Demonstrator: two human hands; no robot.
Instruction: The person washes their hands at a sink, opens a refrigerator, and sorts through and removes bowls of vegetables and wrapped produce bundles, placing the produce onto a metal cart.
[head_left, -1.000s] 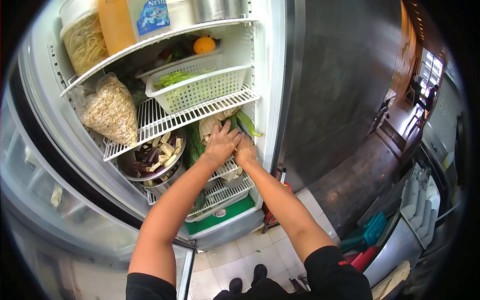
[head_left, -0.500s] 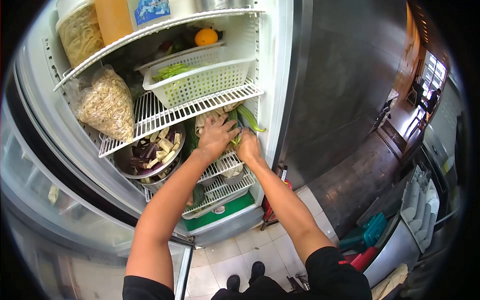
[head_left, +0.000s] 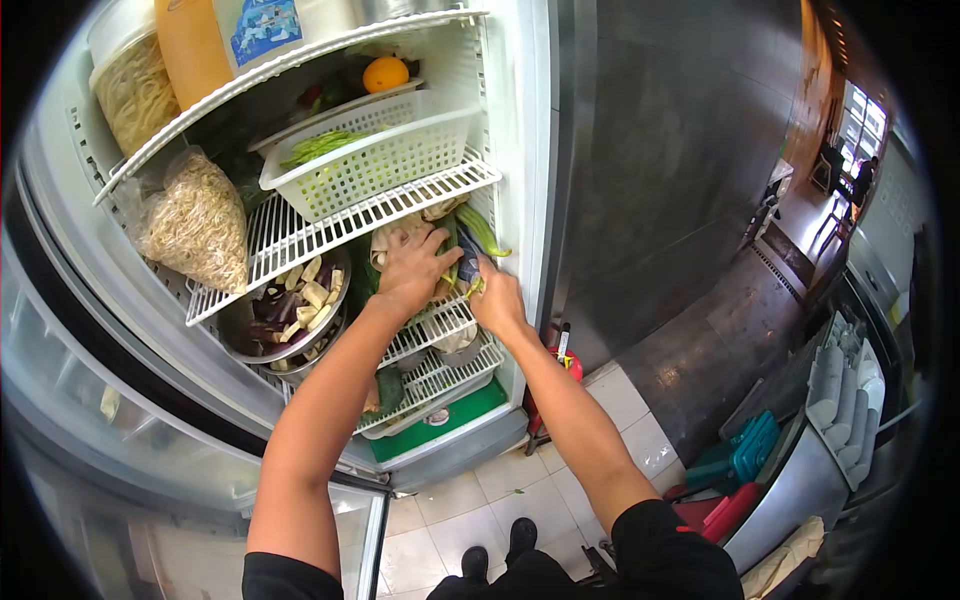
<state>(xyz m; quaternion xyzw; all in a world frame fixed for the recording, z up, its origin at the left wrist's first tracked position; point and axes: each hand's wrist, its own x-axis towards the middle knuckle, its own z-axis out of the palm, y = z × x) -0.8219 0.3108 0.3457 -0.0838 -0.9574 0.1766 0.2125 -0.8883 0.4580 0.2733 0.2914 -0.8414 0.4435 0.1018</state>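
Note:
Inside an open fridge, my left hand [head_left: 415, 270] lies with spread fingers over vegetables on the shelf below the white basket. A pale, wrapped-looking bundle [head_left: 384, 243] is beside its fingers. My right hand [head_left: 499, 302] is closed, its fingertips pinching the yellow-green end of a slim green vegetable [head_left: 476, 287]; most of that vegetable is hidden. Just above the right hand, a long, ridged green gourd [head_left: 482, 232] reaches toward the shelf's right side. A dark bluish piece [head_left: 468, 262] shows between my hands. To the left, a metal bowl [head_left: 262, 352] holds cut eggplant [head_left: 312, 294].
A white perforated basket [head_left: 375, 175] with green vegetables stands on the wire shelf [head_left: 330, 232] above. Beside it hangs a bag of bean sprouts [head_left: 195, 220] over the shelf edge. Lower racks [head_left: 425, 385] hold more food. The glass door [head_left: 150, 420] stands at left.
The view has shifted, so the fridge contents appear further left. My right fingers have turned, and the yellow-green end now shows between them. My left hand stays on the vegetables.

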